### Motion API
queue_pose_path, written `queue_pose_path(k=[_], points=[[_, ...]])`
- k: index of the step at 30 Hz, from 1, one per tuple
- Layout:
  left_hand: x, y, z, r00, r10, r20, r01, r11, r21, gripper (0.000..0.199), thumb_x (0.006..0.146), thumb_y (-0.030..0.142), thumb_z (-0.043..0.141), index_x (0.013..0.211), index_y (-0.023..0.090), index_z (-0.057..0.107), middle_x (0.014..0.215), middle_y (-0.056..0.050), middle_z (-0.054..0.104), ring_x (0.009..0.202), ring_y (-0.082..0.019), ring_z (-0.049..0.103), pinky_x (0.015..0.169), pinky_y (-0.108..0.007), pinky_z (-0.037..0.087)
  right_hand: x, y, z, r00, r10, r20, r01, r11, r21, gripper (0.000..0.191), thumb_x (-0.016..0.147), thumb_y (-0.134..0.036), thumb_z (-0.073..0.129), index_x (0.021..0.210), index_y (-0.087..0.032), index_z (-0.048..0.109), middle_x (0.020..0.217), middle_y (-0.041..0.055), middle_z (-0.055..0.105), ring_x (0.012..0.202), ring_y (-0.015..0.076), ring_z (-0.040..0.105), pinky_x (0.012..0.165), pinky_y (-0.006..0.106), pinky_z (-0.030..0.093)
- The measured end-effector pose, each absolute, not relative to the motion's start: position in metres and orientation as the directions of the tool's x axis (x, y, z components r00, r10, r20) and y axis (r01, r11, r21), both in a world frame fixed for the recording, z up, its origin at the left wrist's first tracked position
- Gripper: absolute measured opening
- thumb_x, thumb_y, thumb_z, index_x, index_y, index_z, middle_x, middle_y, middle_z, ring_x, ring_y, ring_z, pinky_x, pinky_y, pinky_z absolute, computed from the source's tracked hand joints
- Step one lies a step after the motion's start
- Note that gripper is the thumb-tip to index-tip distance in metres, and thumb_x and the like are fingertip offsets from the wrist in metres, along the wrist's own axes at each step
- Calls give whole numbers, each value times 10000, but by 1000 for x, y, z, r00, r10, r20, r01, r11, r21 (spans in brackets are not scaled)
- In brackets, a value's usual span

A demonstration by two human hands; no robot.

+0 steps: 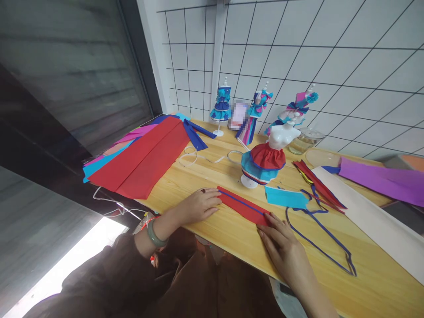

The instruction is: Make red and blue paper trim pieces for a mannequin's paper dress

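A red strip (240, 206), paper or thin cloth, lies flat on the wooden table in front of me, with a narrow blue strip (241, 200) running lengthwise along it. At its left end lies my left hand (200, 205), fingers stretched out, the tips touching the edge. My right hand (281, 236) rests with extended fingers on the strip's right end and covers that corner. Just beyond stands a small white dress form (284, 135) in a gathered red top layer (267, 157) over a light blue skirt (255, 168). A light blue piece (286, 197) lies right of the strip.
Large red sheets (149, 154) cover the table's left side. Scissors (304, 174), dark blue strips (331, 238), a white sheet (371, 225) and a purple piece (380, 181) lie to the right. Dressed small forms (221, 104) and a glass bowl (304, 141) stand behind.
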State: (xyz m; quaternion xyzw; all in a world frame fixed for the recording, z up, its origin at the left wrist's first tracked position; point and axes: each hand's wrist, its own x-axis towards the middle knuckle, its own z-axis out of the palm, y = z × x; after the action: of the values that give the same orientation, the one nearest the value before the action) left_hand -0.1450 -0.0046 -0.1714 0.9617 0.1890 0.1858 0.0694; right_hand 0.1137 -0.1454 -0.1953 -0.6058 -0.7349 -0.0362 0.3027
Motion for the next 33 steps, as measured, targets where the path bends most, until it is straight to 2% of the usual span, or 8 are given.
queue_pose_path(k=[6, 10, 14, 16, 18, 21, 24, 33], points=[[-146, -6, -173, 844, 420, 333, 357, -904, 235, 370, 898, 383, 439, 1162, 151, 556, 1249, -136, 551, 1209, -241, 466, 986, -391, 391, 113, -145, -194, -71, 869, 490, 901, 267, -343, 260, 873, -319, 483, 893, -163, 691, 1187, 176, 600, 1145, 315, 537, 981, 575, 378], [-145, -4, -170, 835, 423, 352, 346, -901, 262, 334, 890, 401, 458, 1020, 147, 632, 1215, -135, 570, 1174, -243, 491, 957, -371, 400, 114, -150, -190, 15, 860, 510, 846, 261, -464, 207, 863, -275, 505, 935, -172, 670, 1224, 160, 568, 1177, 278, 507, 969, 506, 424], [-131, 3, -156, 780, 482, 399, 354, -866, 355, 318, 904, 377, 442, 839, 155, 660, 1013, -90, 642, 1012, -193, 561, 893, -318, 411, 117, -155, -187, 167, 855, 492, 774, 195, -602, 172, 852, -286, 523, 916, -205, 661, 1152, 125, 612, 1113, 258, 552, 949, 491, 439], [-117, 8, -150, 766, 525, 372, 389, -838, 382, 300, 914, 346, 427, 870, 150, 650, 922, -74, 646, 932, -175, 572, 862, -302, 414, 117, -157, -187, 211, 856, 472, 747, 171, -643, 169, 849, -297, 526, 911, -214, 660, 1111, 114, 633, 1075, 253, 573, 938, 489, 443], [-102, 15, -146, 777, 550, 307, 441, -823, 359, 239, 890, 314, 480, 963, 150, 639, 941, -76, 639, 933, -189, 566, 849, -308, 414, 116, -157, -187, 243, 850, 467, 732, 155, -663, 175, 845, -310, 529, 910, -215, 660, 1088, 111, 643, 1047, 250, 585, 927, 486, 447], [-82, 23, -146, 821, 544, 175, 476, -820, 319, 204, 821, 290, 587, 955, 147, 646, 962, -92, 618, 930, -217, 564, 847, -326, 410, 115, -157, -186, 247, 846, 473, 731, 157, -664, 185, 846, -318, 527, 914, -210, 660, 1068, 112, 649, 1017, 248, 593, 910, 475, 455], [-69, 28, -148, 842, 525, 126, 464, -824, 326, 245, 768, 302, 650, 954, 143, 641, 976, -99, 613, 940, -232, 564, 842, -326, 406, 115, -157, -185, 224, 858, 462, 729, 167, -663, 175, 851, -302, 524, 919, -214, 659, 1037, 100, 661, 997, 241, 599, 891, 457, 469], [-62, 29, -137, 876, 479, 59, 425, -823, 377, 124, 713, 243, 691, 689, 156, 606, 740, -23, 604, 728, -159, 556, 697, -253, 389, 115, -157, -184, 253, 860, 444, 699, 155, -698, 169, 844, -304, 538, 917, -216, 662, 987, 86, 675, 960, 232, 607, 870, 435, 477]])
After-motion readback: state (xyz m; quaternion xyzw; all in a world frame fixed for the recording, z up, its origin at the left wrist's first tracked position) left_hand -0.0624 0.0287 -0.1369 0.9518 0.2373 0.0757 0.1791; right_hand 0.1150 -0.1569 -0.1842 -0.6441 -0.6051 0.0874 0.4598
